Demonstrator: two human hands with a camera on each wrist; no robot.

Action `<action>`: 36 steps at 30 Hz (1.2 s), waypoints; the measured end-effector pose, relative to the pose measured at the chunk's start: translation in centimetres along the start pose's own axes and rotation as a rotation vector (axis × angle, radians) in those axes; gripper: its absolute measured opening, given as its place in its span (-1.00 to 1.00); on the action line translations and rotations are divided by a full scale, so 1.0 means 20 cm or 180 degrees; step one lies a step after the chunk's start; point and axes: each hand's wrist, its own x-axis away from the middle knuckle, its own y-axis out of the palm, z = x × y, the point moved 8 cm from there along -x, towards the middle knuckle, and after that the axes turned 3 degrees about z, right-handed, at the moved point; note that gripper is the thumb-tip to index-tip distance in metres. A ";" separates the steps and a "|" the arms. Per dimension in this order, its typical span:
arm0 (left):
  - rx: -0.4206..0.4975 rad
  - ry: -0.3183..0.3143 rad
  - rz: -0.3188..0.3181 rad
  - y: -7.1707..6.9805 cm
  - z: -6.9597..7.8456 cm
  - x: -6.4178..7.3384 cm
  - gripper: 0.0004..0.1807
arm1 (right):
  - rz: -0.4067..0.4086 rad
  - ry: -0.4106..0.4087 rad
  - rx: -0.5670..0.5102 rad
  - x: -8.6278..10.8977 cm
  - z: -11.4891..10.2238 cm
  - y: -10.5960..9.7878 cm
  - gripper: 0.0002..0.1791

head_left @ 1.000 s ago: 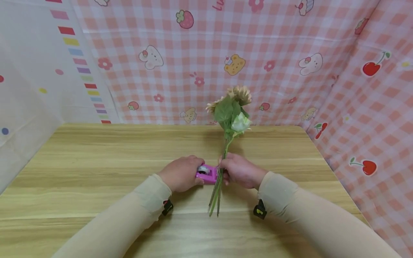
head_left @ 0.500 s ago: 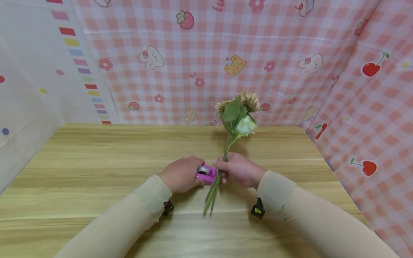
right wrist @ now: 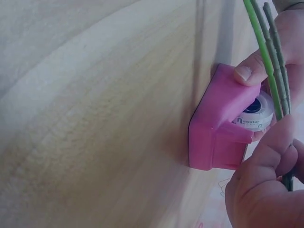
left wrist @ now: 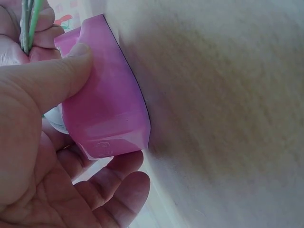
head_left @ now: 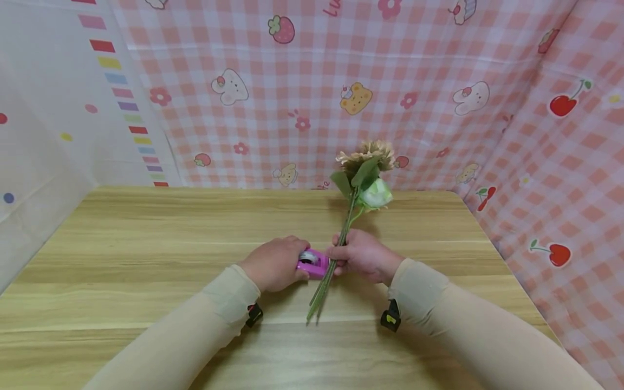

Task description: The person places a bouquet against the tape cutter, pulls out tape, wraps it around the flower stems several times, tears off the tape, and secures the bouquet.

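Steadying the pink tape dispenser (head_left: 320,264) matters most here, and the left hand (head_left: 275,264) does it sensibly: it grips the body with the thumb pressed along one flank, the base resting on the wood-grain tabletop (head_left: 146,244). That hold should resist sliding, provided the fingers leave the tape roll (right wrist: 258,119) free to turn. The right hand (head_left: 365,257) pinches a small bunch of artificial-looking flowers by their stems (head_left: 325,290), right beside the dispenser's front end, with the beige bloom (head_left: 368,157) and the pale green rose-like bloom (head_left: 376,194) tilted toward the checked backdrop (head_left: 273,81). Whether any tape reaches the stems cannot be made out, since the fingers cover that spot. To work cleanly, the pinch is best firm and close to the dispenser, so the stems lie packed side by side; in the head view their lower ends fan slightly, and a loose hold could let one slip. Fingertips would do well to stay off any cutting edge.
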 end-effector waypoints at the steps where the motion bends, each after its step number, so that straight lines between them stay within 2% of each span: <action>1: -0.0001 -0.0001 -0.0002 0.00 0.00 0.00 -0.30 | -0.0006 0.0001 0.0008 0.00 0.00 0.00 -0.79; 13: -0.0015 -0.0019 0.0008 -0.01 0.00 0.00 -0.31 | -0.0135 0.0179 -0.0165 0.00 0.01 0.01 -0.75; 27: -0.0006 -0.0039 -0.0017 0.00 0.00 0.00 -0.29 | 0.0008 0.0183 -0.0254 0.00 0.02 -0.01 -0.74; 36: 0.0010 -0.0052 -0.0006 0.00 -0.01 0.00 -0.29 | -0.0064 0.0157 -0.0288 0.00 0.02 0.00 -0.76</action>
